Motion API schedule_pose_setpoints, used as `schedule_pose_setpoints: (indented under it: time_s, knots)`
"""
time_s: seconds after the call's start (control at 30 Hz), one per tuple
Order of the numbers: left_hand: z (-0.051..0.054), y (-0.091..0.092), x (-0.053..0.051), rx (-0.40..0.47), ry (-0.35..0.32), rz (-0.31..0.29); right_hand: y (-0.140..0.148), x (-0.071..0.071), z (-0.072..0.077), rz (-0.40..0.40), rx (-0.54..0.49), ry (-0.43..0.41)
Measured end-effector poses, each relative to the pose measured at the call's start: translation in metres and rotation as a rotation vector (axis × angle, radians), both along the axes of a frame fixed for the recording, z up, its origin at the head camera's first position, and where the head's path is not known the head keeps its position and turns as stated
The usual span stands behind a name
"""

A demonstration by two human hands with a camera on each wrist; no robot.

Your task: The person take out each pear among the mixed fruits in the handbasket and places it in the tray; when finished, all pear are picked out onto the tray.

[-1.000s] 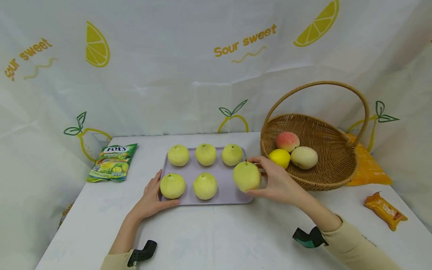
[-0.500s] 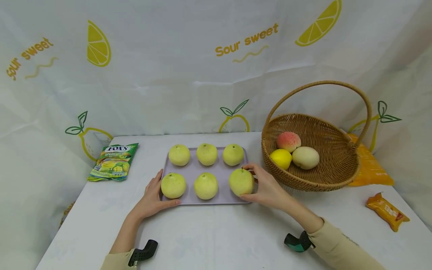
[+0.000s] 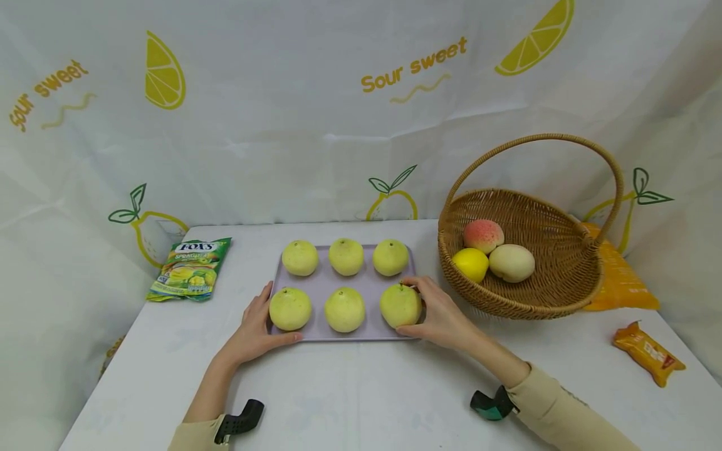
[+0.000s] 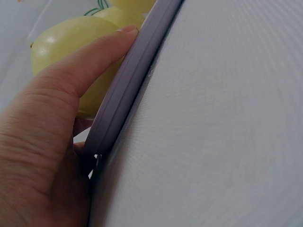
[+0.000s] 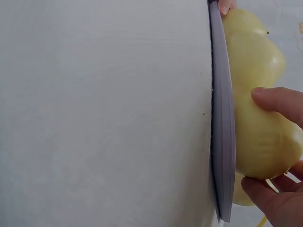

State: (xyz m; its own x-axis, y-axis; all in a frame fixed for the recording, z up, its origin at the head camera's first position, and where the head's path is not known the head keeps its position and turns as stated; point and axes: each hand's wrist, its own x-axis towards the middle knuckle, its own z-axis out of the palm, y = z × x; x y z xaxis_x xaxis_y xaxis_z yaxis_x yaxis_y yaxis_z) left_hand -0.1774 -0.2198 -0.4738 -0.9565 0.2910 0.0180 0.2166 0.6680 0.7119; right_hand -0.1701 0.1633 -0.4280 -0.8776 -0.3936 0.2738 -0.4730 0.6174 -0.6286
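Note:
A shallow lilac tray (image 3: 370,289) bears several round yellow-green pears in two rows. At its front right corner my right hand (image 3: 437,315) holds one pear (image 3: 399,307) between thumb and fingers. In the right wrist view that held pear (image 5: 265,142) sits down against the tray, a thumb on one side and fingertips on the other. My left hand (image 3: 255,333) grips the tray's front left corner, its thumb along the front edge. The left wrist view has the thumb lying over the tray rim (image 4: 124,78), close beside another pear (image 4: 66,40); the other fingers are mostly hidden.
A wicker basket (image 3: 555,263) with a tall handle stands at the right, holding a peach (image 3: 483,235), a lemon (image 3: 470,264) and a pale oval fruit (image 3: 511,263). Nearby lie an orange packet (image 3: 623,279) and a small wrapped snack (image 3: 648,354). A green candy bag (image 3: 192,269) lies left.
My right hand has moved left and down with the pear, from above the tray's right edge into the front right spot. The left hand has stayed at the tray corner.

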Motion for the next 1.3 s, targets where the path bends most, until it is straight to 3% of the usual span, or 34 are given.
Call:
schedule_pose_setpoints:
  time_s: [0.57, 0.83, 1.3]
  knots:
    - [0.002, 0.000, 0.002, 0.004, -0.005, 0.000, -0.003, 0.005, -0.007, 0.009, -0.006, 0.027]
    - [0.002, 0.001, 0.002, 0.004, -0.010, 0.000, 0.000, 0.010, 0.001, 0.015, -0.005, -0.067]
    - [0.003, 0.003, 0.002, 0.001, -0.014, 0.004, 0.000, 0.011, 0.000, -0.011, -0.015, -0.064]
